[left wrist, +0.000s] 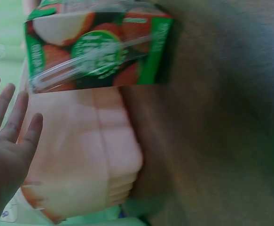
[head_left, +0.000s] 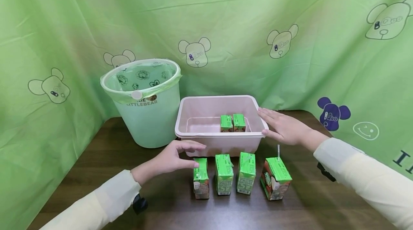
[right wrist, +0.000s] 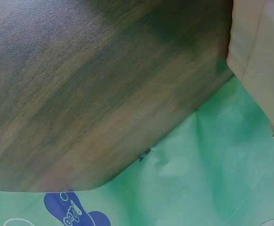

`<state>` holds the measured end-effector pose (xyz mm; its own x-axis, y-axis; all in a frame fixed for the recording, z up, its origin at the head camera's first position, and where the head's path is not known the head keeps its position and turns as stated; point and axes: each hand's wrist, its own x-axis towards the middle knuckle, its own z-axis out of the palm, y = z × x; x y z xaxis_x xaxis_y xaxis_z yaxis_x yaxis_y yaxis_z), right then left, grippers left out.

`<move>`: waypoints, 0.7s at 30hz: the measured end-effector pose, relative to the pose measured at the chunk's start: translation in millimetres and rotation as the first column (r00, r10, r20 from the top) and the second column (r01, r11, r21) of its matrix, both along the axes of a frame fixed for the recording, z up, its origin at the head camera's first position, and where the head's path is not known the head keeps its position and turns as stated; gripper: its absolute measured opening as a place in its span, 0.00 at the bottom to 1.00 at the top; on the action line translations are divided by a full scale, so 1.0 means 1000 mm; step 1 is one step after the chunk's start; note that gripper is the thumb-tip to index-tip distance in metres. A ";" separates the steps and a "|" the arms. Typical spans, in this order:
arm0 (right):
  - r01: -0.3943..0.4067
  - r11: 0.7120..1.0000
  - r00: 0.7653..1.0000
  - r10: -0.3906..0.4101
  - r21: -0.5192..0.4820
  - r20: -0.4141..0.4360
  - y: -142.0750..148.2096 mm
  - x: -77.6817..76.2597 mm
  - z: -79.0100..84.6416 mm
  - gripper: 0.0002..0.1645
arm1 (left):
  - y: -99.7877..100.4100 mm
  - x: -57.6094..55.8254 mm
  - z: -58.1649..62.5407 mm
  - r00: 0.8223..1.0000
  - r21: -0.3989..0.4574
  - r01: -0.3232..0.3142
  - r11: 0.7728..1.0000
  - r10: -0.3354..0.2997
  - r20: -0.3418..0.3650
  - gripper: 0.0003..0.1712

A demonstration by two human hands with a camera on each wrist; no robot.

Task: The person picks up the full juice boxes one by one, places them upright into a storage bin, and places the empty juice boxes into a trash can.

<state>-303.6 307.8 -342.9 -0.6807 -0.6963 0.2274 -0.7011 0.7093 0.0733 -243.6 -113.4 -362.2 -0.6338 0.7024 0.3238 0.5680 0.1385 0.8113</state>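
Observation:
Four green-topped juice boxes stand in a row on the table: a leftmost juice box (head_left: 201, 179), two paler green juice boxes (head_left: 224, 175) in the middle, and a right juice box (head_left: 276, 179) with a straw sticking up. My left hand (head_left: 175, 156) hovers over the leftmost box, fingers extended and apart, the thumb overlapping its top edge. In the left wrist view a juice box (left wrist: 99, 52) shows a wrapped straw on its side, beyond the spread fingers. My right hand (head_left: 287, 127) lies with straight fingers at the right rim of a pink plastic bin (head_left: 222, 144). Two more juice boxes (head_left: 232, 123) stand inside it.
A mint-green bucket (head_left: 151, 122) lined with a patterned bag stands left of the bin, close against it. Behind both hangs a green curtain (head_left: 232, 15) with bear prints. The dark wooden table (head_left: 167, 205) has its far right corner by my right arm.

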 end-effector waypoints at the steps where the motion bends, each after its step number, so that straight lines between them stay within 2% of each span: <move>1: 0.002 1.000 1.000 -0.002 -0.002 0.001 0.000 0.000 0.000 0.42 | 0.000 0.000 -0.003 1.000 0.005 0.000 1.000 0.000 -0.007 0.25; 4: 0.007 1.000 1.000 -0.007 -0.005 0.002 0.000 0.000 0.000 0.42 | 0.000 0.002 -0.011 1.000 -0.002 0.004 1.000 -0.004 -0.022 0.27; 9: -0.009 1.000 1.000 0.009 -0.016 -0.018 0.000 0.001 0.000 0.41 | 0.000 0.004 -0.022 1.000 -0.035 0.010 0.999 -0.011 -0.007 0.30; 21: -0.022 0.999 0.999 0.021 -0.027 -0.043 0.001 0.000 -0.002 0.41 | 0.005 0.009 -0.033 0.996 -0.031 0.033 0.999 -0.031 0.085 0.40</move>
<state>-303.8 308.6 -345.1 -0.6552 -0.7037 0.2748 -0.7126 0.6964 0.0845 -234.1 -108.8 -395.4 -0.6349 0.7320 0.2470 0.5025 0.1485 0.8517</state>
